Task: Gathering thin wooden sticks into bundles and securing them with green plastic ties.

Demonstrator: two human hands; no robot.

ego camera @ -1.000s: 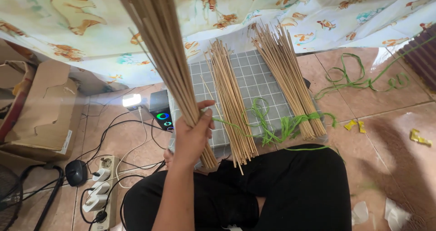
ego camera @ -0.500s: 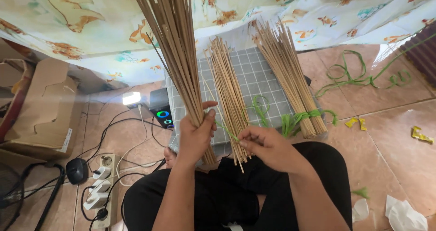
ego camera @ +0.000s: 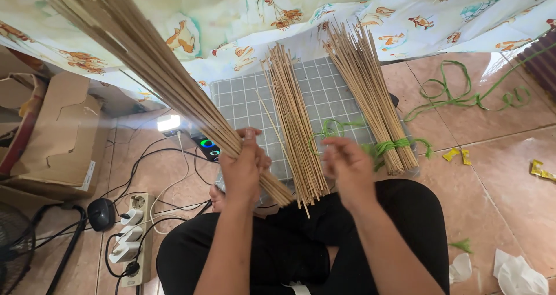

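Left grip (ego camera: 243, 170) still clenches stick bundle (ego camera: 174, 89); right hand (ego camera: 346, 166) lifted, open, empty

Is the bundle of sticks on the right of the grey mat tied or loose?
Tied. A green string wraps the right bundle near its lower end; the middle bundle shows no tie.

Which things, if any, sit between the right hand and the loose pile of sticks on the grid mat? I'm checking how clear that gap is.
Nothing visible does. The right hand hovers just right of the loose pile of sticks on the grid mat, with only bare mat and a strand of green string nearby.
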